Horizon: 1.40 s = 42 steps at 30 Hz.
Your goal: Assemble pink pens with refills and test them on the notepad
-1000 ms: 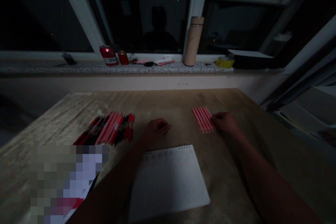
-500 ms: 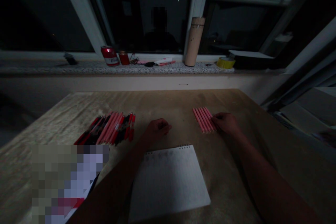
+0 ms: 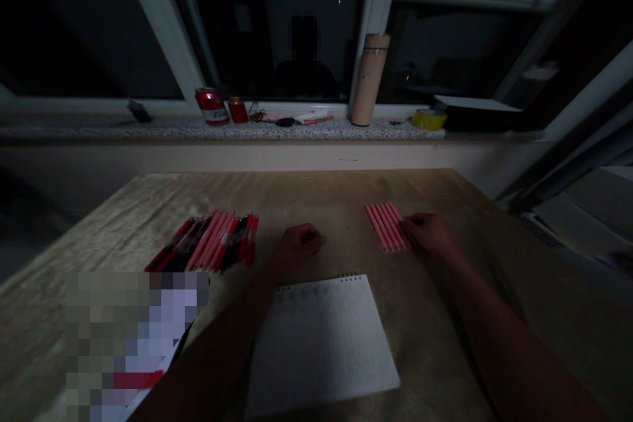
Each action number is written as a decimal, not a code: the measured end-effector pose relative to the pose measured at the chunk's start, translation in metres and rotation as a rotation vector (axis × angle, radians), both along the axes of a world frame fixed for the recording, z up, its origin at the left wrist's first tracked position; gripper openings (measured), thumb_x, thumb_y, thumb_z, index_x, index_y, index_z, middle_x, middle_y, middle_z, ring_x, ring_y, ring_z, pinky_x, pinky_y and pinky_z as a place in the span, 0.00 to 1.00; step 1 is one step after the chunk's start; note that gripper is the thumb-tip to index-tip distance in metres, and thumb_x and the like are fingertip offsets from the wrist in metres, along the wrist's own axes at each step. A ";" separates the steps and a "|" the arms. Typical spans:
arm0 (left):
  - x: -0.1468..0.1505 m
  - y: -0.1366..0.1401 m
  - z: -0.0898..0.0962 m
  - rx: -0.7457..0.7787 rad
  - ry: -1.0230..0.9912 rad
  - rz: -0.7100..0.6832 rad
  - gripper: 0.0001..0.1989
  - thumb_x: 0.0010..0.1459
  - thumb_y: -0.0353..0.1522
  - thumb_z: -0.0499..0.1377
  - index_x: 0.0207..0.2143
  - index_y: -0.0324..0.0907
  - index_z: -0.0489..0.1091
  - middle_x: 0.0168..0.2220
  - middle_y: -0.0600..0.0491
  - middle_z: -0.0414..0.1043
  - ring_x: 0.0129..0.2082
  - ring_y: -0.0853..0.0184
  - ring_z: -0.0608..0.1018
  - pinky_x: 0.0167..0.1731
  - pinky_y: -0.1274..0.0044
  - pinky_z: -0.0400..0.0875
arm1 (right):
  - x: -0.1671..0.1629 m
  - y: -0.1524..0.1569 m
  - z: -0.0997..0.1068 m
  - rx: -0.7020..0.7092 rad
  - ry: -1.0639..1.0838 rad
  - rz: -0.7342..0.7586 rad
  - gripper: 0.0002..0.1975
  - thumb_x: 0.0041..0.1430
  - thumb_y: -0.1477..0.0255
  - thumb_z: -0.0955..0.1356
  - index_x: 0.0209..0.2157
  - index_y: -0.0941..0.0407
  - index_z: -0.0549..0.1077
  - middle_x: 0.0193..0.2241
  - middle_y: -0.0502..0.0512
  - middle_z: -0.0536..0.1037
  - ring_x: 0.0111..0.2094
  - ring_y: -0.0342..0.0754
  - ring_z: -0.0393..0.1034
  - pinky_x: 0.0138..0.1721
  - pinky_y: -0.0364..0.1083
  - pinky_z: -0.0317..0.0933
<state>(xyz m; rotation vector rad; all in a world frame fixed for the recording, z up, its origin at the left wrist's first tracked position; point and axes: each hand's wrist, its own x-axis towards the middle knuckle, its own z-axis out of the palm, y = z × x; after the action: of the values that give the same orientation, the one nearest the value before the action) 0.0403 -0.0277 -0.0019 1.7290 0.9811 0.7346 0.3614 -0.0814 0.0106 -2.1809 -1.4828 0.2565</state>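
Observation:
Several pink pens (image 3: 386, 227) lie side by side in a neat row on the table, right of the middle. At the right edge of that row is my right hand (image 3: 431, 235), its fingers pinched together at the outermost pink pen. My left hand (image 3: 301, 241) rests on the table between the two pen groups, fingers curled in, with nothing visible in them. Farther left lies a wider group of red, black and pink pens (image 3: 210, 241). A spiral notebook (image 3: 324, 343) with a blank pale page lies between my forearms.
On the windowsill (image 3: 306, 132) behind the table (image 3: 316, 194) stand a red can (image 3: 212, 107), a small red jar (image 3: 238, 109), a tall tan cylinder (image 3: 370, 79) and a yellow tape roll (image 3: 429, 119). A partly blurred-out pale item (image 3: 165, 336) lies at front left.
The whole view has shifted slightly to the right in the picture. Both hands, the pens and the notebook keep their places relative to each other.

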 end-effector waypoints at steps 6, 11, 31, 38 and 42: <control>0.000 0.000 0.000 -0.005 -0.009 -0.011 0.13 0.50 0.40 0.57 0.25 0.37 0.64 0.21 0.57 0.64 0.21 0.75 0.66 0.24 0.81 0.60 | -0.001 0.000 0.000 -0.013 0.000 -0.004 0.15 0.53 0.64 0.64 0.30 0.60 0.78 0.27 0.60 0.79 0.28 0.49 0.72 0.27 0.43 0.57; 0.000 0.000 -0.002 -0.006 -0.012 -0.008 0.14 0.50 0.40 0.57 0.25 0.37 0.64 0.21 0.57 0.64 0.21 0.75 0.66 0.24 0.81 0.60 | -0.003 0.000 0.003 -0.034 -0.007 0.001 0.15 0.54 0.65 0.64 0.32 0.60 0.78 0.29 0.61 0.79 0.30 0.50 0.73 0.28 0.43 0.57; 0.000 0.000 -0.001 0.008 -0.003 -0.008 0.14 0.50 0.41 0.57 0.25 0.38 0.64 0.21 0.57 0.65 0.21 0.75 0.66 0.24 0.81 0.60 | -0.017 -0.003 0.012 0.065 0.043 -0.003 0.17 0.53 0.62 0.63 0.31 0.60 0.78 0.27 0.60 0.79 0.28 0.50 0.72 0.27 0.44 0.59; 0.000 -0.005 0.003 0.087 0.049 -0.017 0.15 0.52 0.42 0.55 0.25 0.37 0.65 0.20 0.57 0.64 0.21 0.75 0.65 0.23 0.81 0.58 | -0.045 -0.004 0.027 0.080 -0.014 0.120 0.17 0.54 0.63 0.62 0.29 0.59 0.77 0.25 0.57 0.78 0.25 0.47 0.71 0.26 0.42 0.57; 0.000 -0.007 0.005 0.181 0.147 -0.015 0.14 0.51 0.42 0.55 0.26 0.38 0.67 0.21 0.57 0.65 0.22 0.74 0.66 0.23 0.81 0.58 | -0.071 -0.001 0.034 0.059 -0.045 0.208 0.18 0.56 0.63 0.60 0.26 0.59 0.76 0.21 0.57 0.77 0.25 0.48 0.70 0.27 0.43 0.58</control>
<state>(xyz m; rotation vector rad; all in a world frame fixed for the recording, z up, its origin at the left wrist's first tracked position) 0.0402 -0.0348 0.0029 1.9687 1.0253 0.7121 0.2903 -0.0823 0.0447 -1.9998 -1.7229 0.2312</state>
